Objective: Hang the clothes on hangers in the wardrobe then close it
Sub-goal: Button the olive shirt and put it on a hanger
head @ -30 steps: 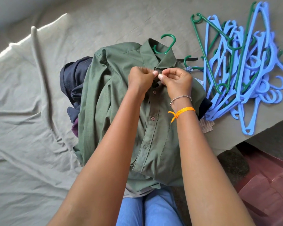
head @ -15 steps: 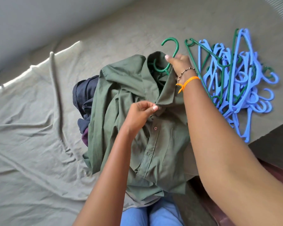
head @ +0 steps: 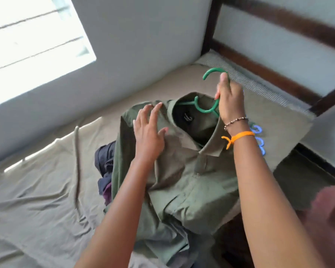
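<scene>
- Right hand [head: 230, 102] fingers curled round green hanger [head: 207, 110] neck, below hook.
- Left hand [head: 149, 136] fingers spread, flat on green shirt [head: 182, 182] shoulder.
- Shirt on bed [head: 37, 200], hanger inside collar.
- Collar label [head: 188, 118] text unreadable.

Shirt [head: 182, 180] neck label [head: 188, 118] print too blurred to read

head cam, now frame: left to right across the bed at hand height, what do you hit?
Dark clothes → left hand resting on the green shirt's shoulder → green hanger in the collar → right hand gripping the hanger's neck → blue hangers poking out past the right wrist.
</scene>
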The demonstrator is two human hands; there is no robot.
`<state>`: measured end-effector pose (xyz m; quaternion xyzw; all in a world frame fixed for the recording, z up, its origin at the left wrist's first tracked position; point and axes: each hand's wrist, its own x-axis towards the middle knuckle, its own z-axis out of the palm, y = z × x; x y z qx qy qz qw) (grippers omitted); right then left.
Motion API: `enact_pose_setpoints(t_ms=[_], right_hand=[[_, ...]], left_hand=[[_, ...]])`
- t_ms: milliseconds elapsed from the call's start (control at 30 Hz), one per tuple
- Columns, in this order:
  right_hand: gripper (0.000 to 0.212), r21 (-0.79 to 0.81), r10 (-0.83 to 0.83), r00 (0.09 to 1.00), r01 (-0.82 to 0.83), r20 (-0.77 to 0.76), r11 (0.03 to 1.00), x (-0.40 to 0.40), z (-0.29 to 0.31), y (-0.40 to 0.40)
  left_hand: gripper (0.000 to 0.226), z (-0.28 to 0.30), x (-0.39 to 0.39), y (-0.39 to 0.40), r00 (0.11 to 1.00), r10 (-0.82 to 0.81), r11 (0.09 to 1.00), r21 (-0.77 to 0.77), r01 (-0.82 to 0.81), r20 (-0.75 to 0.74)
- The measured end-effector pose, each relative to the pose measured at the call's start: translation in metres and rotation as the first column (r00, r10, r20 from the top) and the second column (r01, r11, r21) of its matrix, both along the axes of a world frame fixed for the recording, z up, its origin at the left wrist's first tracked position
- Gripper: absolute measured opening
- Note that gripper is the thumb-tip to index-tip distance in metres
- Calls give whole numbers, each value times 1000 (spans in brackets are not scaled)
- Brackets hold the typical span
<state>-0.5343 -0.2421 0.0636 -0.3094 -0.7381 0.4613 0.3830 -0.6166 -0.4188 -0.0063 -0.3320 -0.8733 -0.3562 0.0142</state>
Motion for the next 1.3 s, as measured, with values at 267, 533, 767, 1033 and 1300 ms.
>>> enact_pose_setpoints(t_ms=[267,533,767,1033,1300], right_hand=[[43,104,-120,970,144,-212,984,171,138,-43],[32,80,-340,845,406,-413,910,354,197,-111],[31,-22,-486,775,523,-404,852,492,229,-179],[29,-61,-637,712,651,-294,756,577,231,-243],[30,-64,-753,508,810,-418,582,672,227,-324]], left_hand=[[55,104,78,8,945,-249,927,230,296,-213],[18,189,202,26,769,-532,668,382,639,-354],[16,227,320,32,535,-731,499,204,842,-424],[12,213,457,1,634,-689,528,355,771,-352],[63,145,640,-155,234,-967,235,2,972,102]])
